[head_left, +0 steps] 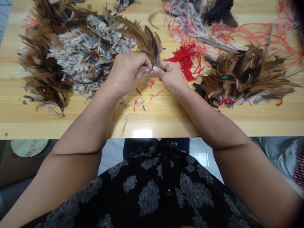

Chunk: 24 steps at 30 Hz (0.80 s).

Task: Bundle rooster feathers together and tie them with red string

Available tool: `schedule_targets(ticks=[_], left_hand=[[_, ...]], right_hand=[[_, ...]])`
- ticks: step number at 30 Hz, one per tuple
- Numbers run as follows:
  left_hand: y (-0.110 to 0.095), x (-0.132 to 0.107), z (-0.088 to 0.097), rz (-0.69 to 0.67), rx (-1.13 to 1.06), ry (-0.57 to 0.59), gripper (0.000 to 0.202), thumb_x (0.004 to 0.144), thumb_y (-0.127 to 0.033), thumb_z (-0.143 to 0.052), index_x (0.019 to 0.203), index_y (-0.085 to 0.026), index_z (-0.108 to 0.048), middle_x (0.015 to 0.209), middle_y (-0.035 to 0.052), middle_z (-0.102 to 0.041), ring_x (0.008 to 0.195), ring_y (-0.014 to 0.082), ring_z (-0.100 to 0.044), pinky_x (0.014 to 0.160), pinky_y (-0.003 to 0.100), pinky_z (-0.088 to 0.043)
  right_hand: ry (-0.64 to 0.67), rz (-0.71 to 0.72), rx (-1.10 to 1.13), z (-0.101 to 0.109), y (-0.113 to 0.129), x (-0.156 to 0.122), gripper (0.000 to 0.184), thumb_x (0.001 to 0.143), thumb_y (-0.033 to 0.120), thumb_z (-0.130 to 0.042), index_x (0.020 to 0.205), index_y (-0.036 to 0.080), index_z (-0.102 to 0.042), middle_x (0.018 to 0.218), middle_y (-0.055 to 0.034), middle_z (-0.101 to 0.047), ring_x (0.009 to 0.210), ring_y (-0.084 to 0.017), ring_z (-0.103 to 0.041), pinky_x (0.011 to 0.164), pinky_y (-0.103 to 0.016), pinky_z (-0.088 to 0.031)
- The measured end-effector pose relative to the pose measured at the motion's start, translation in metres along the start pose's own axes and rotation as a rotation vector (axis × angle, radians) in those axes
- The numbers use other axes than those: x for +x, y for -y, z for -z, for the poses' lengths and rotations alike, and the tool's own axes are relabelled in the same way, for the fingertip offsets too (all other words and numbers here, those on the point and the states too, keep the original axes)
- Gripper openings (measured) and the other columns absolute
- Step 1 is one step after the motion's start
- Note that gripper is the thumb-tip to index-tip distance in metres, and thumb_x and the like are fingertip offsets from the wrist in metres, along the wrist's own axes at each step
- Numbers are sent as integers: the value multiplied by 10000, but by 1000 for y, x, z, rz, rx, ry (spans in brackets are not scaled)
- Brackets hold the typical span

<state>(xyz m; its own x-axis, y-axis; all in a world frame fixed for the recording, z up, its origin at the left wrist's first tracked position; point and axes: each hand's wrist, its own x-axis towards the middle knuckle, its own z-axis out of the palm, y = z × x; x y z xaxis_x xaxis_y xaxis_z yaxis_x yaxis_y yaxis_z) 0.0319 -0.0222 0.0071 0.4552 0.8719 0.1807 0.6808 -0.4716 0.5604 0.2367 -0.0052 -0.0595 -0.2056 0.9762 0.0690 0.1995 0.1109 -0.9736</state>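
A small bunch of brown and black feathers [153, 41] fans upward between my hands above the table. My right hand [173, 76] is closed in a pinch at the bunch's narrow lower end. Close against it, my left hand [129, 71] is pinched too, thumb against forefinger; what lies between those fingertips is too small to make out. Just beyond my right hand lies a bundle of red threads [186, 60]. Behind my left hand spreads a large pile of brown feathers with fluffy grey bases [78, 53].
Tied feather bunches [247, 76] are heaped at the right. Pale red and white string scraps [185, 19] tangle at the back, near dark feathers [220, 12]. Short red thread bits [150, 85] lie before my hands. The wooden table's front edge [152, 133] runs below my forearms.
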Motion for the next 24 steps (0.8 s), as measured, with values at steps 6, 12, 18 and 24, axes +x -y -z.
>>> schedule_targets(ticks=[6, 12, 18, 24], left_hand=[[-6, -2, 4, -8, 98, 7, 305, 1134, -496, -595, 1196, -348, -855, 1270, 83, -884, 1352, 386, -769, 1280, 581, -593], [-14, -3, 1, 0, 134, -20, 276, 1171, -510, -593, 1206, -371, -828, 1258, 84, -880, 1350, 395, -787, 1236, 585, -616], [5, 0, -3, -107, 120, -449, 316, 1163, -609, -648, 1162, -303, -729, 1350, 149, -791, 1338, 398, -692, 1207, 591, -590], [12, 1, -9, 69, -77, -198, 396, 1086, -651, -775, 959, -276, -746, 1065, 89, -798, 1085, 352, -749, 1146, 567, -608]], right_hand=[[18, -1, -8, 1, 3, 0, 488, 1096, 482, -878, 781, 207, -626, 748, 38, -513, 801, -123, -509, 776, -280, -431], [23, -21, -38, -1, 1, 0, 434, 1044, 304, -917, 767, 214, -595, 740, 47, -469, 792, -123, -487, 784, -285, -415], [-39, -67, 37, 0, 11, -4, 363, 1177, 225, -692, 825, 205, -608, 779, 35, -532, 846, -117, -587, 871, -257, -489], [-81, -170, 144, 3, 24, -4, 416, 1230, 206, -589, 819, 221, -528, 756, 54, -460, 731, -86, -479, 786, -216, -460]])
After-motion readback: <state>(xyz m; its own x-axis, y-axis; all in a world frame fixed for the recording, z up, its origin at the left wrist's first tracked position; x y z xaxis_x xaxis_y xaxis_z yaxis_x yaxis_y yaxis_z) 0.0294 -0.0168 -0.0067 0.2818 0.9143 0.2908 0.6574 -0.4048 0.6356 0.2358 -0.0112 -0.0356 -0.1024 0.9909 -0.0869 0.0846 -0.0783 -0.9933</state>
